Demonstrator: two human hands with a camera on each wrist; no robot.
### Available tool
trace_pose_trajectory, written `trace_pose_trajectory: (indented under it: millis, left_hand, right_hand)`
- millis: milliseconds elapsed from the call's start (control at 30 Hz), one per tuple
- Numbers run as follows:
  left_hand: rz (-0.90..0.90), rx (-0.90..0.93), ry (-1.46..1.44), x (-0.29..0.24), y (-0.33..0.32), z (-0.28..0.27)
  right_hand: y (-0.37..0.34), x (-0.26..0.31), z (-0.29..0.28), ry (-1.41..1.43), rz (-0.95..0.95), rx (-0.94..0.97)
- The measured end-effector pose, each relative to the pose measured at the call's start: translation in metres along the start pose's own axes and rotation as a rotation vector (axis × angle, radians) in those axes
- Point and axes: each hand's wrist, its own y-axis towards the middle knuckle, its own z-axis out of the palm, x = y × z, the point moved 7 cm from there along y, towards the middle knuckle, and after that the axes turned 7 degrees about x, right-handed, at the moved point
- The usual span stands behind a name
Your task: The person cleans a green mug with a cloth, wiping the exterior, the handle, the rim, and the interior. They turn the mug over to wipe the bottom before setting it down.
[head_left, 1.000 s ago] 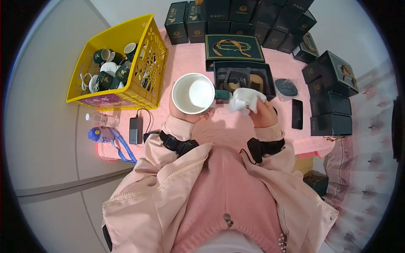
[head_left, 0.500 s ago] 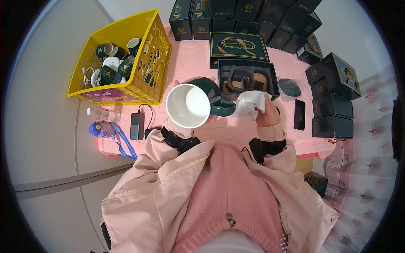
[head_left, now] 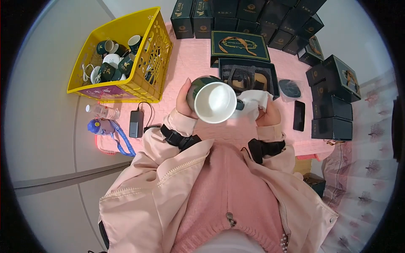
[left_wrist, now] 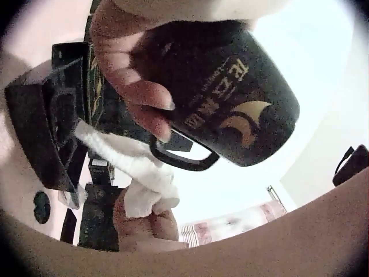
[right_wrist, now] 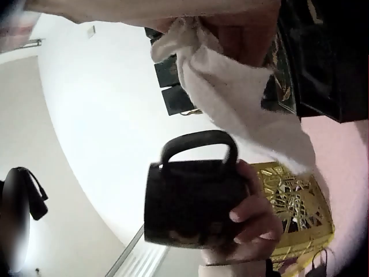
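A dark green mug (head_left: 216, 101) with a white inside is held by my left hand (head_left: 184, 99) over the table, its mouth tilted toward the head camera. In the left wrist view, gold lettering and a gold emblem show on the mug's side (left_wrist: 242, 109), with my left fingers (left_wrist: 153, 95) curled round its base end. The handle (right_wrist: 199, 138) points toward my right hand (head_left: 269, 114). That hand pinches a crumpled white cloth (head_left: 253, 102), which hangs beside the handle; in the right wrist view the cloth (right_wrist: 230, 95) drapes down from the fingers.
A yellow crate (head_left: 162, 71) of mugs stands at the left. Behind the hands lie an open dark box (head_left: 275, 84) with foam and its ribboned lid (head_left: 239, 46). Dark boxes (head_left: 333, 107) are stacked behind and right. A phone (head_left: 299, 114), power bank (head_left: 136, 123) and bottles (head_left: 101, 111) lie nearby.
My left hand has turned the mug and shifted it rightward, closer to the cloth. The handle has swung partly behind the rim. The right hand keeps its pinch on the cloth.
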Motion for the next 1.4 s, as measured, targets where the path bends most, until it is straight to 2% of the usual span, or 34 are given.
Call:
trace_pose_trajectory:
  millis: [33, 100, 200, 233, 300, 367, 400, 467, 500, 600, 633, 700, 733, 767, 800, 833, 867, 900, 933, 1000, 1100, 1167, 1200, 1233, 1267, 1300, 1333, 1367, 1400]
  left_hand:
    - [0.003, 0.0, -0.001, -0.001, 0.002, -0.006]
    - [-0.071, 0.021, 0.191, -0.003, 0.003, -0.015]
    - [-0.162, 0.011, 0.324, 0.002, 0.004, -0.017]
    - [-0.216, -0.011, 0.364, 0.005, 0.003, -0.018]
    - [-0.271, -0.029, 0.405, 0.01, 0.002, -0.016]
    - [-0.281, -0.084, 0.403, 0.016, 0.003, -0.012]
    - [-0.286, -0.113, 0.402, 0.017, 0.004, -0.012]
    - [-0.289, -0.083, 0.394, 0.022, 0.007, -0.016]
    - [-0.293, -0.055, 0.384, 0.024, 0.009, -0.017]
    - [-0.278, -0.041, 0.443, 0.025, 0.007, -0.017]
    - [-0.257, -0.051, 0.511, 0.023, 0.006, -0.013]
    - [-0.237, -0.061, 0.572, 0.027, 0.004, -0.012]
    - [-0.043, -0.044, 0.751, 0.019, 0.007, -0.006]
    - [0.155, -0.028, 0.926, 0.012, 0.007, 0.001]
    - [0.353, -0.01, 1.096, 0.005, 0.003, 0.01]
    - [0.349, -0.01, 1.096, 0.002, 0.001, 0.014]
    - [0.425, 0.065, 1.33, -0.003, -0.003, 0.029]
    - [0.501, 0.147, 1.563, -0.006, -0.008, 0.045]
    - [0.576, 0.234, 1.793, -0.003, -0.012, 0.056]
    - [0.562, 0.258, 1.814, -0.002, -0.012, 0.056]
    - [0.541, 0.295, 1.857, 0.006, -0.011, 0.053]
    - [0.393, 0.109, 1.375, 0.012, -0.003, 0.022]
    - [0.316, 0.024, 1.132, 0.016, 0.0, 0.006]
    - [0.313, 0.026, 1.133, 0.017, 0.001, 0.001]
    - [0.196, -0.026, 0.984, 0.02, 0.007, -0.009]
    - [0.082, -0.078, 0.832, 0.023, 0.011, -0.018]
    - [-0.03, -0.13, 0.676, 0.027, 0.013, -0.027]
    - [-0.027, -0.131, 0.674, 0.023, 0.014, -0.029]
    - [-0.172, -0.096, 0.599, 0.028, 0.014, -0.031]
  right_hand:
    - [-0.001, 0.004, 0.0, -0.02, -0.054, -0.022]
    - [-0.004, 0.011, 0.004, -0.042, -0.108, -0.042]
    - [-0.035, 0.065, 0.05, -1.61, -0.682, -0.35]
    - [-0.036, 0.061, 0.055, -1.611, -0.683, -0.353]
    - [-0.019, 0.027, 0.047, -0.416, -0.307, -0.051]
    - [-0.024, 0.029, 0.12, -1.356, -0.627, 0.462]
    - [-0.024, 0.022, 0.124, -1.356, -0.628, 0.46]
    - [-0.023, -0.005, 0.13, -1.703, -0.538, 0.533]
    - [-0.023, -0.005, 0.131, -1.702, -0.538, 0.535]
    - [-0.014, -0.003, 0.118, -1.614, -0.24, 0.366]
    - [-0.014, -0.005, 0.115, -1.616, -0.242, 0.362]
    - [-0.012, -0.011, 0.091, -1.24, -0.182, 0.238]
    - [-0.01, -0.013, 0.081, -1.051, -0.155, 0.181]
    - [-0.008, -0.013, 0.078, -1.053, -0.156, 0.183]
    - [-0.002, -0.013, 0.064, -0.915, -0.072, 0.069]
    - [0.003, -0.015, 0.05, -0.774, 0.012, -0.044]
    - [0.006, -0.017, 0.037, -0.63, 0.093, -0.157]
    - [0.011, -0.015, 0.034, -0.628, 0.092, -0.161]
    - [0.016, -0.024, 0.031, -0.348, 0.204, -0.131]
    - [0.02, -0.041, 0.038, 0.213, 0.407, -0.06]
    - [0.021, -0.035, 0.034, 0.044, 0.308, -0.1]
    - [0.018, -0.032, 0.039, -0.038, 0.261, -0.118]
    - [0.016, -0.023, 0.049, -0.265, 0.168, -0.036]
    - [0.013, -0.014, 0.062, -0.491, 0.072, 0.044]
    - [0.01, -0.008, 0.073, -0.719, -0.028, 0.126]
    - [0.008, -0.011, 0.072, -0.721, -0.029, 0.125]
    - [0.005, -0.016, 0.075, -0.863, -0.069, 0.187]
    - [0.003, -0.021, 0.077, -1.005, -0.11, 0.251]
    - [0.002, -0.024, 0.081, -1.146, -0.153, 0.318]
